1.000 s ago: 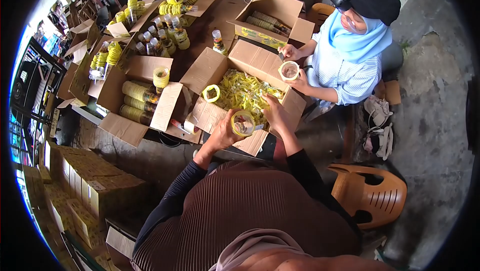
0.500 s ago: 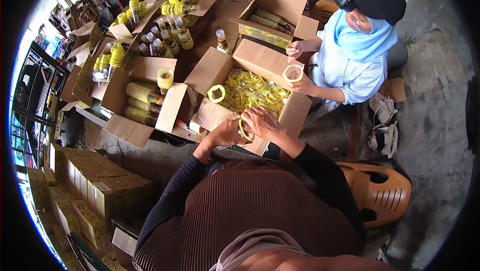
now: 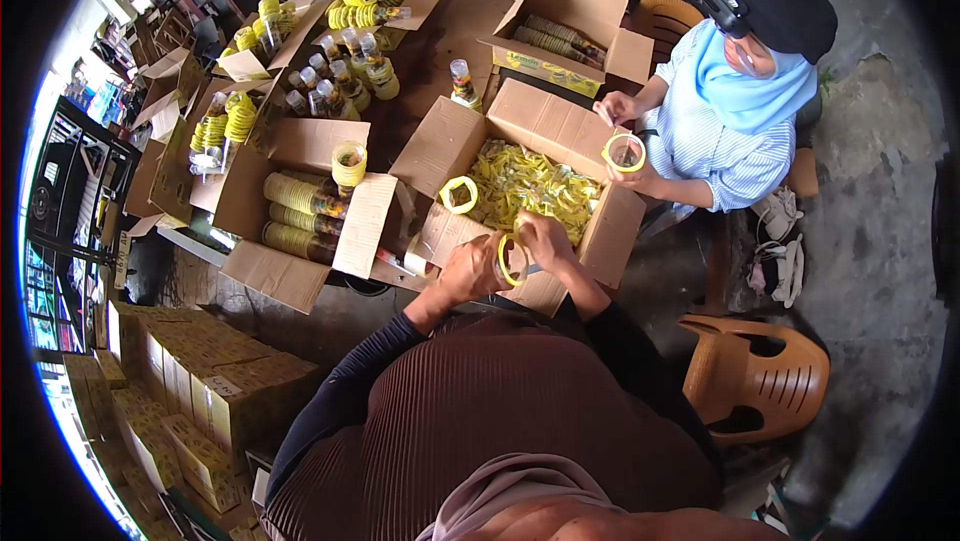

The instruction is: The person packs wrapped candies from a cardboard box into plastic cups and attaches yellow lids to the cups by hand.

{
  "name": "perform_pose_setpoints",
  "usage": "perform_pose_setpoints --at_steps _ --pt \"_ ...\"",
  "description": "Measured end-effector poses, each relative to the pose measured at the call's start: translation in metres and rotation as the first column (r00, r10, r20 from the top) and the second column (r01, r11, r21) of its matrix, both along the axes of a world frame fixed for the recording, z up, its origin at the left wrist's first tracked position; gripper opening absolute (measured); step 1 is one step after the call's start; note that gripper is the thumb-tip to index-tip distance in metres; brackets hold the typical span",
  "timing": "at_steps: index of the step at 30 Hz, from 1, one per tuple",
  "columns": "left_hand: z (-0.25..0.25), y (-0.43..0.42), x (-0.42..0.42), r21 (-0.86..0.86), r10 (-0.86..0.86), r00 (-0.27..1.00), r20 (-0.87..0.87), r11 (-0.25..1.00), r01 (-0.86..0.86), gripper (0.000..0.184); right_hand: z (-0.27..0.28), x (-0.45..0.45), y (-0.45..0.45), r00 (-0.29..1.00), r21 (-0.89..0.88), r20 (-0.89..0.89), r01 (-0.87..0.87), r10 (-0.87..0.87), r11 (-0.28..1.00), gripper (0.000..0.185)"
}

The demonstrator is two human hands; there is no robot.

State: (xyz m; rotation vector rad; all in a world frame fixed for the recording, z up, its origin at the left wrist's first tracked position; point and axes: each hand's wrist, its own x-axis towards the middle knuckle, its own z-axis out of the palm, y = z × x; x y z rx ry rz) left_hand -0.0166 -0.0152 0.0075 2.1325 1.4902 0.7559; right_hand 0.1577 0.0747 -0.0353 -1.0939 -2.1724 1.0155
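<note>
Drawn back from across the mouth of the cup (image 3: 515, 261) since half a second ago, the right hand (image 3: 546, 243) now sits at its rim, fingers bunched, though I can't tell whether they pinch anything. On my feed the left hand (image 3: 470, 269) is closed around that cup, holding it tilted at the near side of the open carton (image 3: 548, 121), with the yellow packets (image 3: 530, 181) just beyond both hands.
</note>
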Motion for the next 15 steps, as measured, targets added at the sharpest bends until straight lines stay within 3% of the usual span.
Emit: perform_pose_setpoints --at_steps 2,4,7,8,9,11,12,14,15 --pt "-0.001 -0.002 -0.001 0.094 0.034 0.999 -0.034 0.995 -0.031 0.054 -0.036 0.005 0.014 0.997 -0.079 0.003 0.083 -0.083 0.993 0.022" --pt "0.001 -0.001 -0.007 -0.016 0.133 0.987 0.091 0.991 -0.132 0.061 -0.065 0.011 0.027 0.921 -0.211 -0.022 0.377 -0.390 0.902 0.024" --pt "-0.004 0.006 -0.020 0.089 0.047 0.988 0.148 0.994 -0.061 0.065 -0.070 0.023 0.030 0.928 -0.195 0.111 0.372 -0.356 0.907 0.029" --pt "0.007 0.005 -0.021 -0.063 0.053 0.975 0.216 0.997 -0.040 0.076 -0.068 0.023 0.031 0.944 -0.102 0.144 0.313 -0.297 0.944 0.027" --pt "-0.002 0.006 -0.023 -0.066 0.045 0.976 0.212 0.997 -0.031 0.076 -0.066 0.022 0.030 0.942 -0.105 0.141 0.320 -0.305 0.941 0.027" --pt "-0.012 0.011 -0.026 0.003 -0.006 0.966 0.257 1.000 0.006 0.088 -0.061 0.023 0.030 0.940 -0.078 0.043 0.340 -0.337 0.937 0.025" --pt "-0.017 0.012 -0.029 -0.067 -0.014 0.979 0.204 0.997 0.029 0.096 -0.059 0.023 0.029 0.938 -0.076 0.041 0.347 -0.345 0.935 0.025" --pt "-0.031 0.014 -0.029 -0.023 -0.017 0.964 0.266 0.999 0.024 0.095 -0.057 0.021 0.028 0.924 0.128 -0.078 0.383 -0.375 0.915 0.027" --pt "-0.040 0.015 -0.030 0.019 -0.014 0.944 0.329 1.000 0.009 0.095 -0.056 0.022 0.027 0.922 0.126 -0.083 0.387 -0.379 0.914 0.027"
